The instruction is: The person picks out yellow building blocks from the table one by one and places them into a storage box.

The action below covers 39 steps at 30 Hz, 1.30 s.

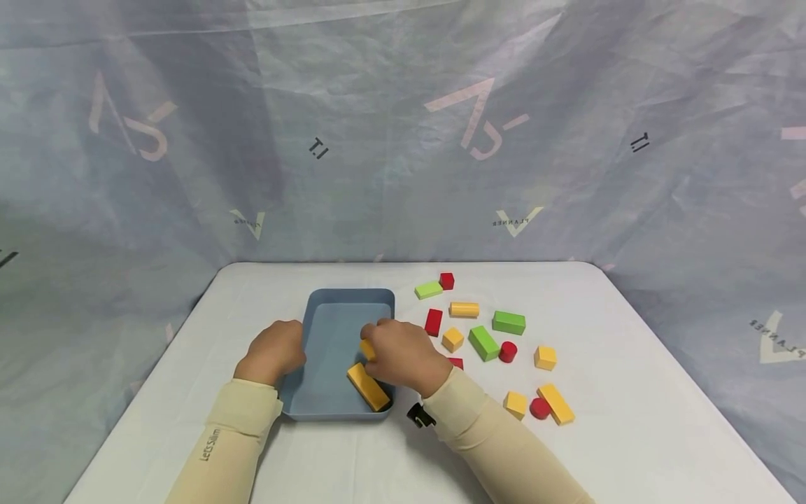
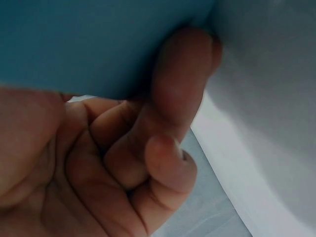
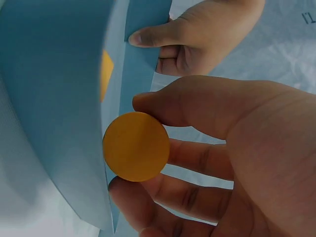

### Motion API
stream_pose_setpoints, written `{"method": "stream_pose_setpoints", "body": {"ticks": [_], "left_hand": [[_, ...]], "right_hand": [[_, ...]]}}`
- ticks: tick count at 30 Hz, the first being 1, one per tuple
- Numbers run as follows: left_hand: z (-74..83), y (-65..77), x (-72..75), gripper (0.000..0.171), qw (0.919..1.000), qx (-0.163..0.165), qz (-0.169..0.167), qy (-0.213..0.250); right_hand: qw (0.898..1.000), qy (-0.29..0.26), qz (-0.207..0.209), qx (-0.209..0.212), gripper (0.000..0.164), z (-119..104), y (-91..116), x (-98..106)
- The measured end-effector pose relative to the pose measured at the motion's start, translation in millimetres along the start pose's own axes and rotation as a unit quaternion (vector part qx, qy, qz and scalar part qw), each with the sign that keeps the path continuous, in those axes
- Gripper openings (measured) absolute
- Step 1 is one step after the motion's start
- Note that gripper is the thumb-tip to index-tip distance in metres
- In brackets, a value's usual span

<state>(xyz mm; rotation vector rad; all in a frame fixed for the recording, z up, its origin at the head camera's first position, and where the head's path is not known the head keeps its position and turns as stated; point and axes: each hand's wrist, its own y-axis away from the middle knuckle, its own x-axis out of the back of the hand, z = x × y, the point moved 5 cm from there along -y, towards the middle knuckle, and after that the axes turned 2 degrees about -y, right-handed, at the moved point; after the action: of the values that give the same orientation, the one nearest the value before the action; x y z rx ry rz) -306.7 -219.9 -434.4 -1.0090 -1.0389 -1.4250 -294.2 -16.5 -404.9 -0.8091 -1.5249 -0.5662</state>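
Yellow, the round-ended piece sits over the right side of the blue tray, pinched in the right hand's grip, parted just to its width. The left hand clasps the tray's left wall. Inside, a yellow block lies near the lower right corner.

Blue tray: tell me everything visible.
The blue tray is an open rectangle with rounded corners and raised walls, plastic-looking. It sits upright on the white table, left of the scattered blocks. The left hand grips its left wall, thumb inside. A yellow block lies inside, toward the near right corner. The right hand covers part of its right rim; contact unclear.
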Motion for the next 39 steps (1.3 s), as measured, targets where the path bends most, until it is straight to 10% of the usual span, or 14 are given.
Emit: {"method": "stream_pose_setpoints", "body": {"ticks": [39], "left_hand": [[-0.1, 0.3, -0.8, 0.014, 1.0000, 0.004, 0.000, 0.000]], "right_hand": [[0.999, 0.013, -0.027, 0.036, 0.035, -8, -2, -18]]}}
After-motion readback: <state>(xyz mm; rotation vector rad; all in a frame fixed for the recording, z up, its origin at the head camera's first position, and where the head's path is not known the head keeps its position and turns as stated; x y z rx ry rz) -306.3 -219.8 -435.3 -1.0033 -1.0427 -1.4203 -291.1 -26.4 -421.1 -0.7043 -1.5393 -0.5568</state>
